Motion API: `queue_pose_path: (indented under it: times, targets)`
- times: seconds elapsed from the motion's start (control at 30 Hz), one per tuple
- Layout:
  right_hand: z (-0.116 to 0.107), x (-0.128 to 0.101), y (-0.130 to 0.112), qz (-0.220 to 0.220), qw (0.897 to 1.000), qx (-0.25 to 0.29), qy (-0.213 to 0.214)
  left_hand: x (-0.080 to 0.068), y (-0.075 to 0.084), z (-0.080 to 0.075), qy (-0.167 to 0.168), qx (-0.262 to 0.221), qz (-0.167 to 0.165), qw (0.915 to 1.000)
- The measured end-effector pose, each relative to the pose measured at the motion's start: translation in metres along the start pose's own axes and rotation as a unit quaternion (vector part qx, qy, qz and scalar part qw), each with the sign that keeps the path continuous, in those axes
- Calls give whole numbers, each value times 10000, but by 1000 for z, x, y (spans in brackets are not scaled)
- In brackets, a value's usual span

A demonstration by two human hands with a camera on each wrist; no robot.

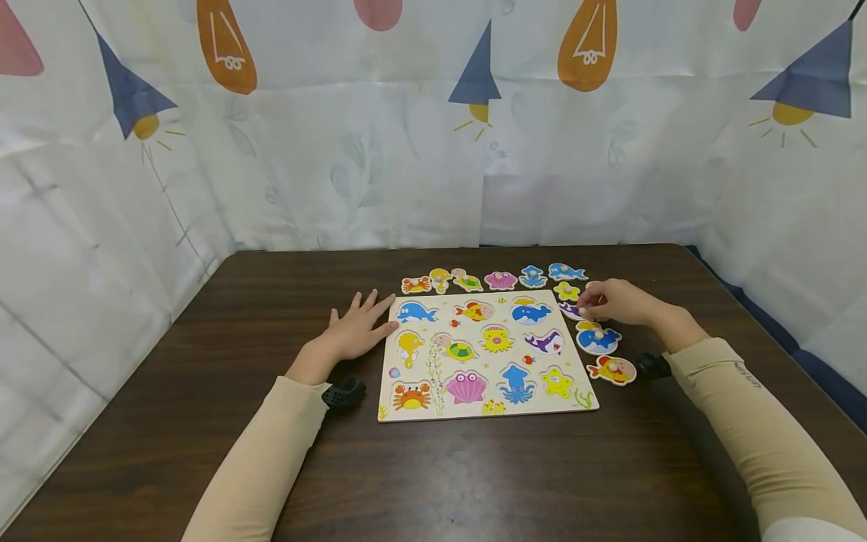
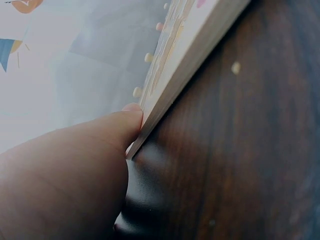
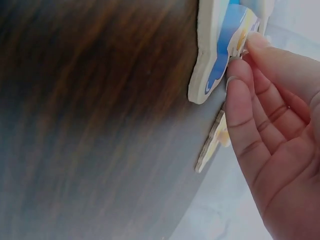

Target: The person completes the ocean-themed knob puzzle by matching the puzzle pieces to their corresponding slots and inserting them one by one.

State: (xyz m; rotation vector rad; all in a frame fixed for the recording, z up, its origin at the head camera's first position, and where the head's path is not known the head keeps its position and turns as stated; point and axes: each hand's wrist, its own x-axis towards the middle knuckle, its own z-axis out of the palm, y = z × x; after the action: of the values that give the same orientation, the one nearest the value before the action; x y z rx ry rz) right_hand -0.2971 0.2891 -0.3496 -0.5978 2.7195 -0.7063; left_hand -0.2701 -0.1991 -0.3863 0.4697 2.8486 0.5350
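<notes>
A wooden sea-animal puzzle board (image 1: 486,354) lies flat on the dark table. My left hand (image 1: 352,330) is spread at the board's left edge, fingers extended. In the left wrist view its thumb (image 2: 131,117) touches the board's side. Off the board's upper right corner, my right hand (image 1: 619,302) pinches a purple dolphin piece (image 1: 570,311) between thumb and fingertips. The hand partly covers that piece. Just nearer me lies the blue whale piece with a yellow top (image 1: 597,340), which stands large in the right wrist view beside the fingers.
Loose knobbed pieces line the far side: a crab (image 1: 416,285), seahorse (image 1: 440,279), turtle (image 1: 467,281), pink shell (image 1: 501,281), squid (image 1: 533,277) and blue whale (image 1: 566,272). Right of the board are a yellow starfish (image 1: 567,291) and a fish (image 1: 612,369). A patterned curtain (image 1: 406,173) hangs behind.
</notes>
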Motion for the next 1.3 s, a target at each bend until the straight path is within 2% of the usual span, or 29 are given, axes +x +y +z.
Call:
queue_pose_path:
  times: [0.3, 0.53, 0.97, 1.13, 1.3]
  targets:
    - [3, -2, 5, -169, 9996, -187, 113, 2, 0, 2, -12, 39, -12, 10000]
    - [4, -4, 6, -138, 9983, -270, 502, 2, 0, 2, -30, 77, -6, 10000]
    - [4, -12, -14, -298, 9947, -472, 859, 0, 1, 0, -24, 168, -80, 9998]
    - [6, -15, -21, -260, 9941, -535, 904, -1, 1, 0, -9, 135, -96, 9999]
    - [6, -18, -28, -444, 9938, -521, 881, -1, 1, 0, -16, 141, -78, 9999]
